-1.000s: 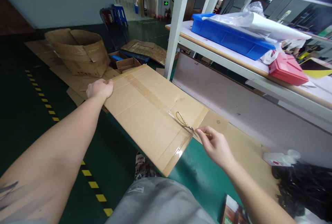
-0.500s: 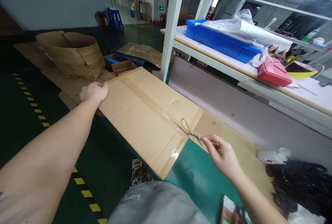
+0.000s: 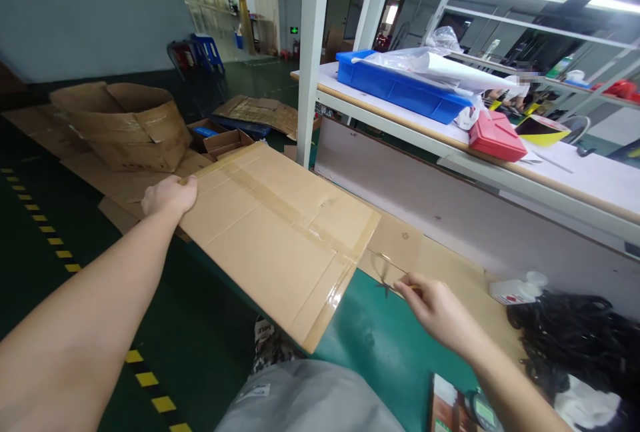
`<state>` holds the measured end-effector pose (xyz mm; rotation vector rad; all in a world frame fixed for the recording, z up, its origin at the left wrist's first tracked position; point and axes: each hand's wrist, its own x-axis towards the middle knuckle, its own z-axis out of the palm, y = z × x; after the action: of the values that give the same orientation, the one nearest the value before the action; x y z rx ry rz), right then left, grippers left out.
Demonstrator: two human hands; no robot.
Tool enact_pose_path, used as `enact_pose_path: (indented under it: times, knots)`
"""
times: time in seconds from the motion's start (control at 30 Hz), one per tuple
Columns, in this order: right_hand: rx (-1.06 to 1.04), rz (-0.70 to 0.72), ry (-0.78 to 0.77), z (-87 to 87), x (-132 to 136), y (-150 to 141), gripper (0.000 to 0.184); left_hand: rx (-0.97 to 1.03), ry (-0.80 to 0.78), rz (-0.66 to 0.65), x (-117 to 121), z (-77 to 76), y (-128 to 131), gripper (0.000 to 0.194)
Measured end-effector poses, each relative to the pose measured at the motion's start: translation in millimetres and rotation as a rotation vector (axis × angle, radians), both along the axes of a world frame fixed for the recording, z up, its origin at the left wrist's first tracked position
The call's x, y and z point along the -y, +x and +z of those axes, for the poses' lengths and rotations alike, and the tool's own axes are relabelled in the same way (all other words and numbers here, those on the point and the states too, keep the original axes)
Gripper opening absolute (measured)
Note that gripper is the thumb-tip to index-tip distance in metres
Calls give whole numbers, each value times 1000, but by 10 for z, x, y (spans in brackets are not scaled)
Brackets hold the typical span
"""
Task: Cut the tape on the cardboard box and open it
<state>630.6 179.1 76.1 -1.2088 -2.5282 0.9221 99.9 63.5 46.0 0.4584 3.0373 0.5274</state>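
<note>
Gold-handled scissors (image 3: 385, 284) have moved clear of the cardboard carton (image 3: 270, 232) and hang just beyond its taped near end, over the table (image 3: 367, 345). The right hand (image 3: 430, 302) pinches one handle, blades seemingly apart; the left hand (image 3: 170, 197) grips the carton's far end. Lying along the table's left edge, the carton could slip if that grip loosens; the one-handled pinch could let the blades swing.

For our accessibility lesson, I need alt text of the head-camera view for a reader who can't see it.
A person's left hand grips a taped cardboard carton by its edge while the right hand holds slightly blurred gold-handled scissors apart from it, at a green table. Beyond, a shelf bears a blue tray and a red box.
</note>
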Motion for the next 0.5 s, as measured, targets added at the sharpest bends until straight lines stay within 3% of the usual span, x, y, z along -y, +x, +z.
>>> enact_pose_path:
  times: [0.07,0.17,0.37,0.5]
  knots:
    - [34,-59,-16,-19,-19,174,52,6,-7,5,-7,-2,-17,62]
    - [-143,-248,-86,-95,35,283,58,16,-32,9,-19,6,-32,63]
    - [-784,-487,-490,-371,209,-73,62,31,-103,-25,-36,70,-18,68]
    - [-1012,-571,-693,-500,211,-195,58,41,-138,-32,-68,60,-77,77]
